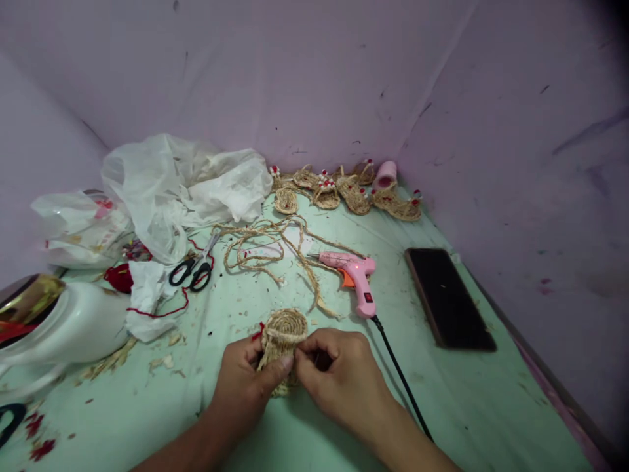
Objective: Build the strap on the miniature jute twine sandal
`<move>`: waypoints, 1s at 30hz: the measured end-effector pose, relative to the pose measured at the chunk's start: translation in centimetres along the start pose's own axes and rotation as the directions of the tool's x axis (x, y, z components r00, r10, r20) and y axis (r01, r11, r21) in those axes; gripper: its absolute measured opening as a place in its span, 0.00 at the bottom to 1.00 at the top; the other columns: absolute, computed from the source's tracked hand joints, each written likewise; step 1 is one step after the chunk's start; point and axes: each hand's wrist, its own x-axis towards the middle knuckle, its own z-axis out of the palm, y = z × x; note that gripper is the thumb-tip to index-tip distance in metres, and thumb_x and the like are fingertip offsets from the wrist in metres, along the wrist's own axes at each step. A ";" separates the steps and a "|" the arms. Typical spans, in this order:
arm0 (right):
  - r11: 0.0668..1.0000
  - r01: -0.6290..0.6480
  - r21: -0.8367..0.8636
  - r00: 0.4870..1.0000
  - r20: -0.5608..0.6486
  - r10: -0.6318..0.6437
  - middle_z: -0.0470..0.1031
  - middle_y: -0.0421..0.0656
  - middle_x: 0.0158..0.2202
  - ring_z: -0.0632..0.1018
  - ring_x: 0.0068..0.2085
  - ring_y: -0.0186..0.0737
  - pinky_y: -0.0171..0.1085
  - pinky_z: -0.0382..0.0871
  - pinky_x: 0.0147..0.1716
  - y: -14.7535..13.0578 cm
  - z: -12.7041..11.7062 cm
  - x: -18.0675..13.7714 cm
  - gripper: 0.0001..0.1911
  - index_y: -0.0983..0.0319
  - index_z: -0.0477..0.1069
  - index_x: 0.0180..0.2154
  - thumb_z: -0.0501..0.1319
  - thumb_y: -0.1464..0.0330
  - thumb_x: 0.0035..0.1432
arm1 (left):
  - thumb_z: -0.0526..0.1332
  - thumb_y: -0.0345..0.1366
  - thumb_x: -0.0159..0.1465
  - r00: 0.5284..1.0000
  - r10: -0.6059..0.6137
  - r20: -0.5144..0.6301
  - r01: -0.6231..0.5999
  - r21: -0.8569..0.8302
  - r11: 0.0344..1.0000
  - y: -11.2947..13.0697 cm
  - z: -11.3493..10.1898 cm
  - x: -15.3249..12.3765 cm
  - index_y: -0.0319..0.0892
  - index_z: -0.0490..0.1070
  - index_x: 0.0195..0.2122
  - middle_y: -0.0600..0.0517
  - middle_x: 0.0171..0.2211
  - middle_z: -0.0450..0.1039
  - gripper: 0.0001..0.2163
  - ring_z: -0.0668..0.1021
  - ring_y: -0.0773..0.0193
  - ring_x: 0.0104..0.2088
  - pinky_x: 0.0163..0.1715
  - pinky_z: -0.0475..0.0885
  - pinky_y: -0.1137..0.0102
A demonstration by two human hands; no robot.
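Note:
A small slipper of coiled straw rope [286, 322] is held low over the front of the table. My left hand [244, 372] grips it from the left, with the thumb lying across its sole. A rope band crosses the slipper, and a bit of red yarn [259, 331] shows at its left edge. My right hand [344, 368] is closed in a pinch at the slipper's right edge, by the end of the band. What exactly lies between those fingertips is hidden. Beyond the hands rests a pink glue gun [361, 272], its nozzle pointing left.
Loose straw rope [255, 239] and black-handled scissors [191, 272] lie mid-table. A phone [449, 298] is on the right. Several finished straw slippers [354, 195] line the back wall. White plastic bags [181, 183] and a white jug [95, 321] occupy the left. The glue gun's cord [400, 377] runs toward me.

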 end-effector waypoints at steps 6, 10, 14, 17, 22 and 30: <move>0.999 -0.016 -0.035 0.999 -0.043 0.015 0.66 0.38 0.17 0.65 0.20 0.30 0.30 0.54 0.20 0.0 0.7 -0.4 0.06 0.63 0.67 0.19 0.56 0.74 0.44 | 0.67 0.32 0.40 0.999 0.003 -0.045 -0.002 0.012 1.000 0.1 0.2 0.0 0.37 0.73 0.22 0.54 0.19 0.71 0.07 0.70 0.64 0.24 0.26 0.68 0.73; 0.995 -0.088 0.055 0.995 -0.036 0.090 0.62 0.36 0.16 0.62 0.20 0.30 0.30 0.53 0.19 0.0 0.9 -0.3 0.06 0.63 0.63 0.17 0.54 0.74 0.42 | 0.68 0.32 0.39 0.999 -0.004 -0.044 0.003 -0.008 1.000 0.6 0.3 -0.1 0.37 0.73 0.21 0.54 0.19 0.70 0.08 0.71 0.62 0.24 0.26 0.68 0.72; 0.901 -0.285 0.326 0.959 0.094 0.269 0.59 0.34 0.13 0.60 0.17 0.28 0.29 0.51 0.15 0.1 0.7 0.3 0.05 0.62 0.62 0.17 0.54 0.73 0.40 | 0.67 0.37 0.42 0.997 -0.060 0.052 0.065 -0.103 0.993 0.3 -0.2 -0.1 0.37 0.73 0.23 0.53 0.19 0.70 0.09 0.70 0.64 0.22 0.25 0.67 0.71; 0.806 -0.389 0.445 0.921 0.201 0.333 0.57 0.31 0.10 0.57 0.12 0.26 0.28 0.49 0.11 -0.1 0.4 0.7 0.04 0.62 0.63 0.17 0.52 0.72 0.39 | 0.67 0.36 0.45 0.984 -0.089 0.153 0.115 -0.173 0.978 -0.3 -0.7 0.1 0.35 0.73 0.27 0.52 0.21 0.71 0.11 0.71 0.64 0.23 0.25 0.67 0.71; 0.666 -0.494 0.559 0.868 0.352 0.349 0.57 0.29 0.09 0.57 0.10 0.24 0.26 0.51 0.08 -0.1 0.0 1.0 0.03 0.62 0.63 0.16 0.52 0.72 0.36 | 0.66 0.35 0.46 0.959 -0.113 0.262 0.182 -0.260 0.948 -0.3 -1.0 0.5 0.35 0.72 0.27 0.50 0.21 0.71 0.09 0.70 0.67 0.22 0.24 0.65 0.72; 0.423 -0.585 0.692 0.810 0.526 0.260 0.55 0.29 0.09 0.52 0.10 0.21 0.24 0.54 0.07 0.4 -0.2 1.0 0.06 0.63 0.61 0.15 0.57 0.71 0.38 | 0.67 0.36 0.44 0.934 -0.105 0.341 0.215 -0.305 0.928 0.5 -1.1 0.3 0.34 0.73 0.28 0.49 0.21 0.71 0.12 0.70 0.67 0.21 0.23 0.64 0.72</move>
